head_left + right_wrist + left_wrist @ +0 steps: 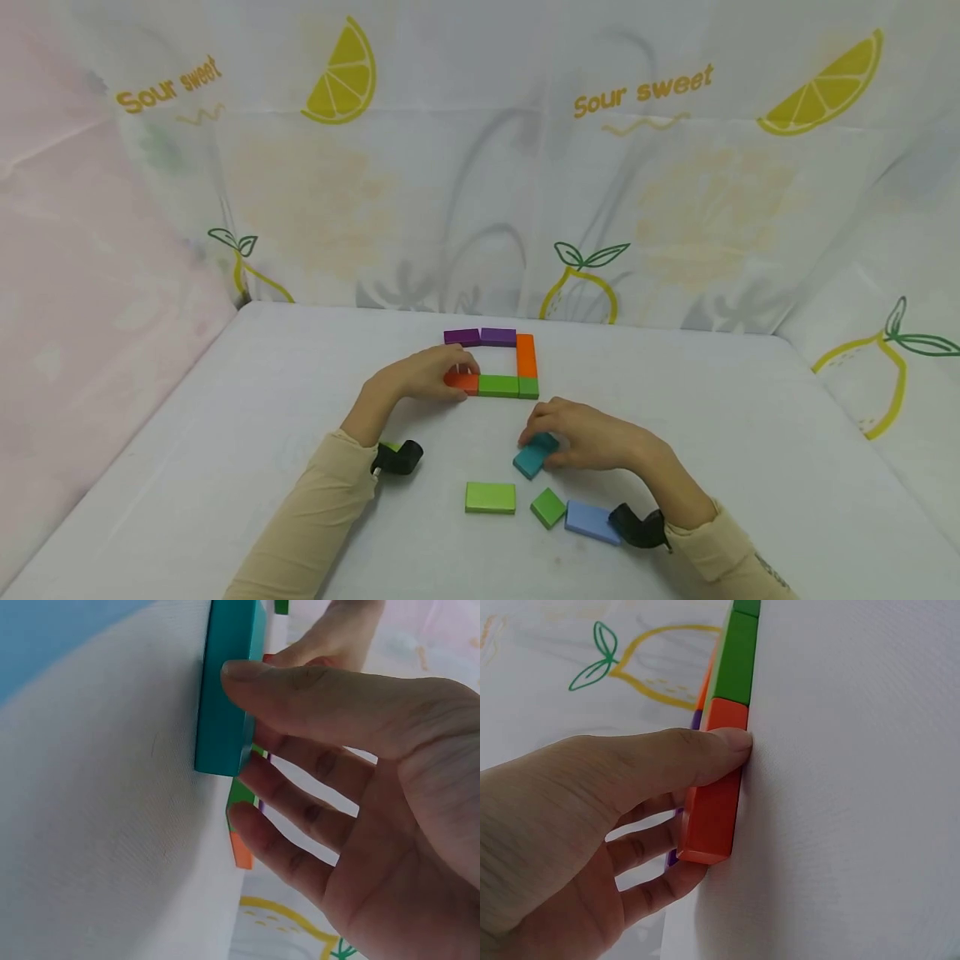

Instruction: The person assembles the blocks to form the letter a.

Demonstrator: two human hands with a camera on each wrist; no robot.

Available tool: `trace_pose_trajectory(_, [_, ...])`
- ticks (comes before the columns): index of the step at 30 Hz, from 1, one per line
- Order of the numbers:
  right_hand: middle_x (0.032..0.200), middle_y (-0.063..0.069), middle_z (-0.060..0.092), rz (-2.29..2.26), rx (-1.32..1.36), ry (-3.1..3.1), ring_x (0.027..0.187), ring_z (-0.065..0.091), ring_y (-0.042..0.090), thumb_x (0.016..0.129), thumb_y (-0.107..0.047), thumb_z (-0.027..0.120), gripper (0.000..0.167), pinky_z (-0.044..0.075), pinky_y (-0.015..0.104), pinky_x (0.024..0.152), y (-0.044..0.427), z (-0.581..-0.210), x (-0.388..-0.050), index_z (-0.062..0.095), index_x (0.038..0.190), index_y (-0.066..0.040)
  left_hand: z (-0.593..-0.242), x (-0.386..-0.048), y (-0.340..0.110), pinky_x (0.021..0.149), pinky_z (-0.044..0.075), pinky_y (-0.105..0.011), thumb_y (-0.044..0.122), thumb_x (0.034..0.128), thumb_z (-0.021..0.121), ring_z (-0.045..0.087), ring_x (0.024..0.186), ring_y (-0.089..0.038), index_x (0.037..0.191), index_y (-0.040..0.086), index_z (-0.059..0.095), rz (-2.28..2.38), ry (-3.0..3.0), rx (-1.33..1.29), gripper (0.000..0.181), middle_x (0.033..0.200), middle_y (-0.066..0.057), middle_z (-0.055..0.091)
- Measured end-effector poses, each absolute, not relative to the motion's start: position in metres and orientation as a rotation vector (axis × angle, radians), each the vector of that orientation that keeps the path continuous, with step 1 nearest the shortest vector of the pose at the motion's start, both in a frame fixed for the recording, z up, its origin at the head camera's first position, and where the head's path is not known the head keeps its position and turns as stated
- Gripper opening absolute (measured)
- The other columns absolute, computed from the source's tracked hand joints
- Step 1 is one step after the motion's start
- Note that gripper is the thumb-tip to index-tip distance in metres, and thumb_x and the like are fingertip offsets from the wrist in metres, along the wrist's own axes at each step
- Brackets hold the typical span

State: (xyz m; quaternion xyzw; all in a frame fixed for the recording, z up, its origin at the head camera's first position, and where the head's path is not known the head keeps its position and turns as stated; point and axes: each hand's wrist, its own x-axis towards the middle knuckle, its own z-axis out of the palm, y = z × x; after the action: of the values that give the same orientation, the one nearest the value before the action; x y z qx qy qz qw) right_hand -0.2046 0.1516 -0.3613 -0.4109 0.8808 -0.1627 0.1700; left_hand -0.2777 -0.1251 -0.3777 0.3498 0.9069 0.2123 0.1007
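My left hand (431, 373) pinches a red-orange block (712, 825), thumb on its near face and fingers behind it. That block lies end to end with a green block (498, 386) and a small green block (528, 388). An orange block (527, 357) runs back from this row on the right. Behind lie a dark purple block (461, 337) and a purple block (498, 337). Closer to me, my right hand (588, 433) holds a teal block (225, 727) between thumb and fingers, set at a slant. The left side of the outline is hidden by my left hand.
In front lie a light green block (491, 497), a small green block (548, 508) turned cornerwise, and a blue block (591, 522) partly behind the right wrist camera (637, 527). Another green piece (391, 447) peeks out beside the left wrist camera (399, 457). Printed fabric (465, 167) hangs behind the table.
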Motion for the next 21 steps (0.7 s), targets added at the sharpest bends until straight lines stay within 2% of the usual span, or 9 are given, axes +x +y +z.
trace_pose_trajectory(5, [0.111,-0.006,0.061,-0.454,-1.156,2.53,0.104,0.054,0.012,0.084,-0.011,0.07,0.03,0.047,0.036,0.095,0.1505,-0.3594,-0.202,0.066,0.112,-0.018,-0.3785,-0.2777,-0.1247,0.088,0.045,-0.031,0.02,0.0839,0.07,0.05,0.094,-0.017,0.114,0.01,0.062,0.621,2.676,0.994,0.033,0.104,-0.004,0.058])
trace_pose_trajectory(13, [0.108,-0.005,0.062,-0.443,-1.145,2.552,0.099,0.056,0.011,0.084,-0.017,0.071,0.029,0.048,0.035,0.093,0.1498,-0.3599,-0.2015,0.066,0.112,-0.016,-0.3786,-0.2789,-0.122,0.083,0.042,-0.028,0.025,0.0843,0.071,0.048,0.092,-0.017,0.114,0.01,0.063,0.608,2.68,0.989,0.034,0.101,-0.004,0.056])
trace_pose_trajectory(21, [0.098,-0.01,0.062,-0.457,-1.07,2.572,0.086,0.055,0.007,0.081,-0.025,0.074,0.029,0.049,0.027,0.081,0.1502,-0.3618,-0.2035,0.065,0.108,-0.018,-0.3802,-0.2785,-0.1206,0.081,0.04,-0.027,0.03,0.0849,0.07,0.047,0.091,-0.016,0.114,0.011,0.063,0.587,2.692,0.985,0.035,0.098,-0.003,0.055])
